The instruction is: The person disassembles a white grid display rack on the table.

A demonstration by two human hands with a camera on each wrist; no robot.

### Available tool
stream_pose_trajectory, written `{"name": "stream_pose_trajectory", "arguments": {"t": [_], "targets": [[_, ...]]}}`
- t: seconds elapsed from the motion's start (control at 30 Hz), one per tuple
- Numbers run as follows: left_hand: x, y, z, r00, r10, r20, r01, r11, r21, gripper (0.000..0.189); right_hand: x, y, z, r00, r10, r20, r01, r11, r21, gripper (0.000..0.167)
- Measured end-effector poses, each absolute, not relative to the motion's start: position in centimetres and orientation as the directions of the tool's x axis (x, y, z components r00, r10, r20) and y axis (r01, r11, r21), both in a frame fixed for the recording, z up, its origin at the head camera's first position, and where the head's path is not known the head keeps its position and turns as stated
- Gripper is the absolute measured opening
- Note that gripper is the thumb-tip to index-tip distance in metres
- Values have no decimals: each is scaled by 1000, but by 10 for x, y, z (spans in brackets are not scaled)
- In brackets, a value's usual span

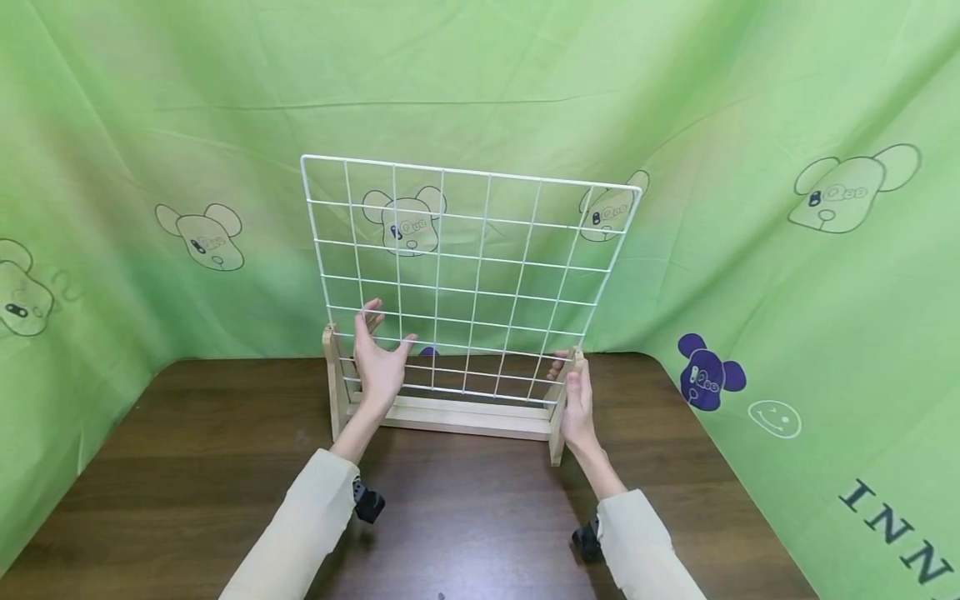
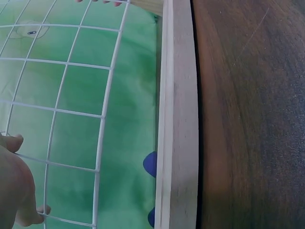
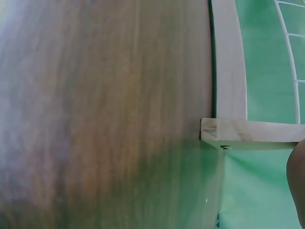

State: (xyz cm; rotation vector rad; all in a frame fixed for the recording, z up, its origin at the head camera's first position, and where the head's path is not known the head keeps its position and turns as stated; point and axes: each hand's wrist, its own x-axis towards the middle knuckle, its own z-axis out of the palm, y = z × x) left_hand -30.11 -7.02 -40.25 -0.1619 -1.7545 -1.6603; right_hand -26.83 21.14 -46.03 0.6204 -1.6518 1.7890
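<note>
A white wire grid panel [image 1: 442, 170] stands upright in a light wooden stand with a low crossbar [image 1: 465, 419] and a post at each side. My left hand [image 1: 378, 367] is at the panel's lower left, thumb and fingers spread apart. In the left wrist view, fingertips of that hand [image 2: 14, 186] touch or nearly touch the wires. On the other side, my right hand [image 1: 577, 408] grips the upper part of the right post [image 1: 557, 425], thumb in front and some fingers behind. Only a piece of the right hand [image 3: 298, 181] appears in the right wrist view.
The stand rests on a dark brown wooden table [image 1: 465, 508], toward its far edge. A green cloth [image 1: 480, 75] printed with bear heads hangs close behind and along both sides. Each wrist wears a small black device [image 1: 367, 502].
</note>
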Motion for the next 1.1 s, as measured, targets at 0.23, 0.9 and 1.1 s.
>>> {"name": "stream_pose_trajectory", "arguments": {"t": [0.23, 0.9, 1.1], "targets": [[-299, -72, -401, -748, -368, 553, 531, 170, 831, 71, -269, 211, -457, -723, 129, 679, -691, -112, -714, 37], [-298, -70, -394, -744, -368, 559, 534, 175, 827, 71, -256, 204, -443, -715, 113, 690, -692, 29, -722, 60], [-297, -69, -389, -751, -381, 540, 513, 179, 840, 71, -254, 202, -445, -724, 142, 675, -681, 5, -732, 53]]}}
